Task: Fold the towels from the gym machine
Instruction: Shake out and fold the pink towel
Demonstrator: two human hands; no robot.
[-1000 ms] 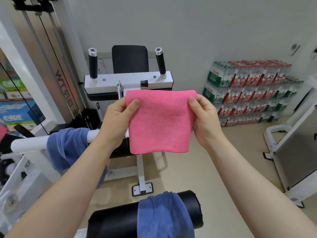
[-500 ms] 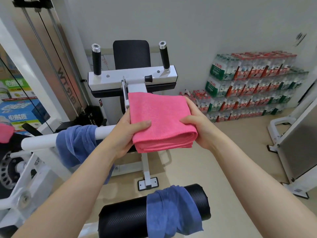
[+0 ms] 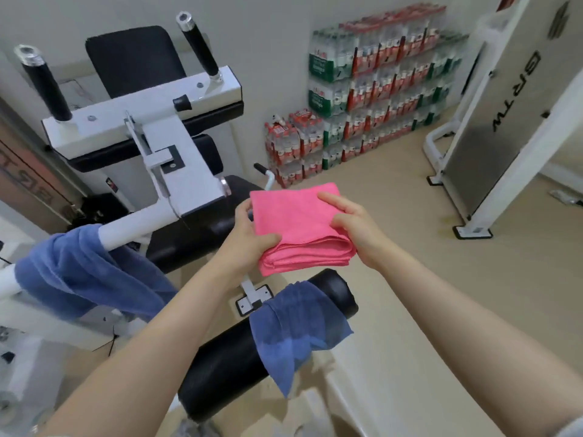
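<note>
A pink towel (image 3: 299, 223), folded into a thick flat square, lies level between my hands above the gym machine. My left hand (image 3: 249, 241) grips its left edge, thumb on top. My right hand (image 3: 355, 228) holds the right edge with fingers across the top. One blue towel (image 3: 79, 275) hangs over the white machine bar (image 3: 138, 223) at the left. Another blue towel (image 3: 296, 326) is draped over the black roller pad (image 3: 227, 367) below my hands.
The white gym machine (image 3: 151, 111) with two black handles and a black back pad fills the upper left. Stacked packs of bottled water (image 3: 372, 89) line the far wall. A second white machine (image 3: 504, 115) stands at the right on the beige floor.
The pink towel went from hanging upright to a further fold held flat. My view has swung right and down, and both hands have carried the towel lower and to the right.
</note>
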